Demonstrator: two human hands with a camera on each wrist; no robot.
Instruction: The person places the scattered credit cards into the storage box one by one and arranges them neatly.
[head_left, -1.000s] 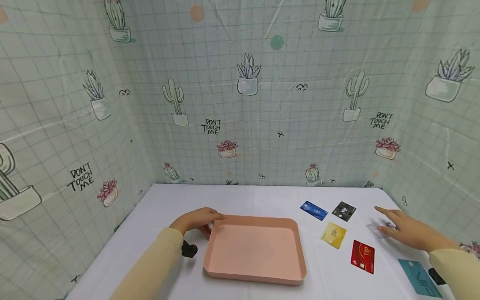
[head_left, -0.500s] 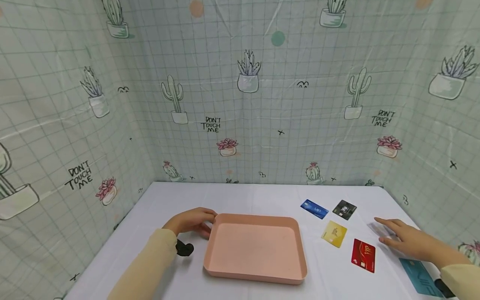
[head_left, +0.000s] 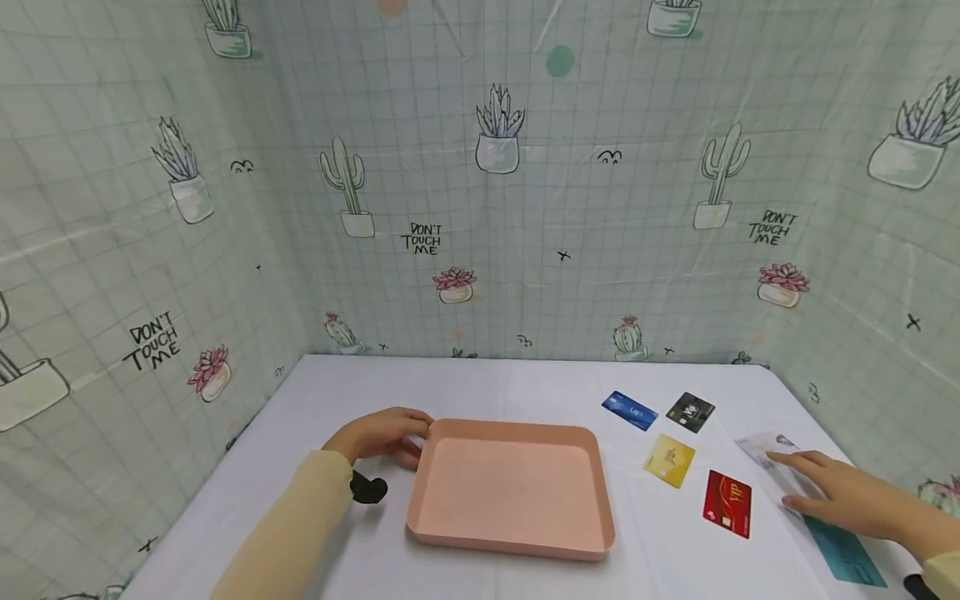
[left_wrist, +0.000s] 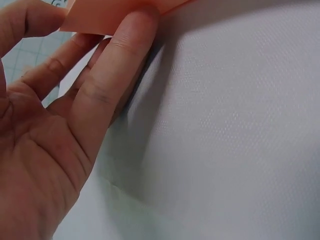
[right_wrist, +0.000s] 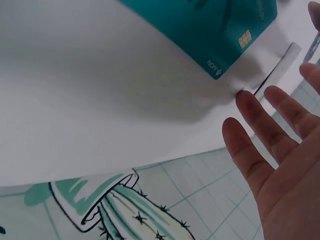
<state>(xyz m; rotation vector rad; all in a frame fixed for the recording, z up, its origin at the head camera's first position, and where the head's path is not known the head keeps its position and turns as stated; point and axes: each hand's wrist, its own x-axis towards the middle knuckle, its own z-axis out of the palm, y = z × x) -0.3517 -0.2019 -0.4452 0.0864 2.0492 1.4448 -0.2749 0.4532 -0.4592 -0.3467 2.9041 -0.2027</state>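
My left hand [head_left: 382,436] holds the far left corner of a shallow pink tray [head_left: 513,429]. In the left wrist view the thumb presses the tray's wall [left_wrist: 95,17], with another fingertip at the corner. My right hand [head_left: 851,496] reaches over the right side of the table, fingers extended. Its fingertips overlap a pale, see-through card [head_left: 756,445], and the hand partly covers a teal card [head_left: 847,554]. In the right wrist view the teal card [right_wrist: 210,30] lies beside loosely spread fingers [right_wrist: 245,145], with a thin card edge near the fingertips.
Between tray and right hand lie a blue card [head_left: 629,410], a black card [head_left: 691,412], a yellow card [head_left: 670,460] and a red VIP card [head_left: 727,503]. A cactus-print sheet [head_left: 540,208] encloses the white table [head_left: 540,392] at the back and sides.
My right hand has drawn nearer and slightly right, uncovering more of the pale card and covering part of the teal one. My left hand stays at the tray. The view has tilted down slightly.
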